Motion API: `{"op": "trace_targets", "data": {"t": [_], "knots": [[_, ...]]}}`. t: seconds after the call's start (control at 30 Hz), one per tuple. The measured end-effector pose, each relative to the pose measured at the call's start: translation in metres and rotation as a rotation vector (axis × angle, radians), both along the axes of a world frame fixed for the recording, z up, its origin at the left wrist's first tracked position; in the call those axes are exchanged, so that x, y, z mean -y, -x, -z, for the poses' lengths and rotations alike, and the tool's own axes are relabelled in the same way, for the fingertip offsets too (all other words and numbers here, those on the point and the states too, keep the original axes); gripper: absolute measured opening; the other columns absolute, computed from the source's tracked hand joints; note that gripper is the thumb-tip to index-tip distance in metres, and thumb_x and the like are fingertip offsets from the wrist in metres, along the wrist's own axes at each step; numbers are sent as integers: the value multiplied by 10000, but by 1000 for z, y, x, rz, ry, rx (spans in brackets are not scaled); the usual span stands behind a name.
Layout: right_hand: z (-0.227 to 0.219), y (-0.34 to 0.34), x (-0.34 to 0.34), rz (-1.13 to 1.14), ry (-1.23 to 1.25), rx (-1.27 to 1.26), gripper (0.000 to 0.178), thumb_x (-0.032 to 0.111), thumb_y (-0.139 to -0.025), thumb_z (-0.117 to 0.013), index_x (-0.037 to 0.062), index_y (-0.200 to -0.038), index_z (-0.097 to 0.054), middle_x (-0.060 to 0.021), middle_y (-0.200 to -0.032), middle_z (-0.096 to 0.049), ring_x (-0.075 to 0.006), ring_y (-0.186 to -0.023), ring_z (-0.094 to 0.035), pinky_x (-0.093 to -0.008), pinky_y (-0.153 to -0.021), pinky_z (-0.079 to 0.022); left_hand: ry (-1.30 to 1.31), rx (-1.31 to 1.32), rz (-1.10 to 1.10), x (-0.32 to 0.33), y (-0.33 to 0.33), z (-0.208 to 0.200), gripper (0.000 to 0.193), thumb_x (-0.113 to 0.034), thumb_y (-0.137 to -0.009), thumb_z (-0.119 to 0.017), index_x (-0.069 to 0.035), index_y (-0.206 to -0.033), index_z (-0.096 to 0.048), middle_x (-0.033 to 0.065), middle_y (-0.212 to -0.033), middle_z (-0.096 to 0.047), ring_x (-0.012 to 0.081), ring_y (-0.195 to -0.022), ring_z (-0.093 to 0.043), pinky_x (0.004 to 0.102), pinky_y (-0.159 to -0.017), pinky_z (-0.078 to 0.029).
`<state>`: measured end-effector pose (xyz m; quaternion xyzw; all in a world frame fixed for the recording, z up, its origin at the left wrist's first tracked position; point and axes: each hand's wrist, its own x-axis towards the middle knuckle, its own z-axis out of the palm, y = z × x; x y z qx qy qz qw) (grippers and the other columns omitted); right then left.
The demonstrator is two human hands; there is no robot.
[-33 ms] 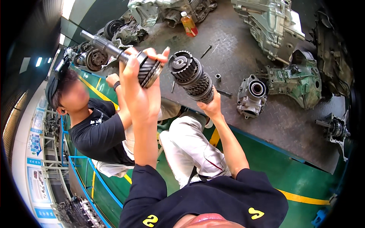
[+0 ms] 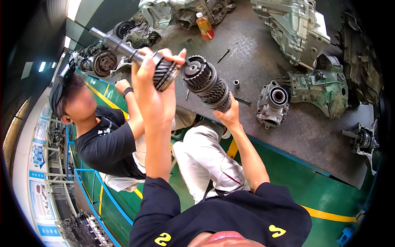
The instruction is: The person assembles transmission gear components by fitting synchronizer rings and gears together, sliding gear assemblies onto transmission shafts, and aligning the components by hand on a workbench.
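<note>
My left hand (image 2: pixel 149 88) is raised, its fingers wrapped around the gear end of a steel gear shaft (image 2: pixel 119 45). The shaft's plain, stepped end points up and left, and its helical teeth show between my fingers. In my right hand (image 2: pixel 229 112) is the lower end of a longer stack of gears on a shaft (image 2: pixel 209 84), tilted with its toothed hub toward the upper left. The two gear parts are very close together; whether they touch, I cannot tell. My palms and fingers hide part of both.
On the dark metal workbench (image 2: pixel 263 136) lie a bolt (image 2: pixel 223 55), a small socket-like piece (image 2: pixel 236 83), a bearing housing (image 2: pixel 273 103) and large gearbox casings (image 2: pixel 294 33). A drink bottle (image 2: pixel 205 26) stands at the back. A co-worker (image 2: pixel 109 140) sits close on my left.
My left hand has shifted slightly right with the gear shaft, bringing its gear end closer to the stack. My right hand and the gear stack have barely moved.
</note>
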<state>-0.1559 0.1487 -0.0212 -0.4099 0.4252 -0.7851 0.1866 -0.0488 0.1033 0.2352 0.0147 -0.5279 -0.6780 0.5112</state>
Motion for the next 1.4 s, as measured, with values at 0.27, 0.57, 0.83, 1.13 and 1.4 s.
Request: {"op": "trace_targets", "data": {"t": [0.27, 0.57, 0.83, 1.13, 1.4], "knots": [[3, -1, 0, 23, -98, -78, 755, 479, -624, -896, -1, -1123, -593, -105, -899, -723, -174, -828, -707, -323, -776, -549, 1, 2, 28, -19, -35, 4, 232, -237, -970, -553, -88, -1123, -461, 144, -969, -578, 307, -917, -642, 596, -1129, -323], [4, -1, 0, -7, -46, -33, 740, 516, -643, -893, -5, -1067, -583, -67, -857, -709, -118, -798, -666, -297, -750, -537, -397, 175, -281, 46, -43, 66, 188, -214, -964, -616, -71, -1049, -528, 115, -910, -634, 273, -840, -673, 493, -877, -572], [23, -1, -1, -49, -85, -21, 894, 575, -621, -885, -59, -1171, -574, -92, -991, -720, -145, -892, -676, -309, -827, -537, 304, 533, -634, 115, -21, 206, 264, -124, -866, -770, -69, -983, -539, -3, -845, -578, 71, -728, -560, 240, -667, -469], [23, -8, -3, -3, -48, -2, 889, 532, -607, -884, -72, -1184, -577, -85, -1028, -713, -153, -916, -673, -309, -865, -530, 400, 665, -624, 117, -25, 286, 396, -282, -804, -830, -45, -1000, -581, 59, -793, -585, 176, -735, -564, 309, -707, -476], [24, -14, -5, 85, -9, -80, 712, 473, -613, -866, -44, -1052, -646, -57, -935, -725, -140, -836, -672, -288, -806, -534, 310, 601, -506, 128, -24, 291, 472, -396, -837, -793, -28, -1009, -552, 85, -747, -598, 213, -678, -588, 346, -657, -471]]}}
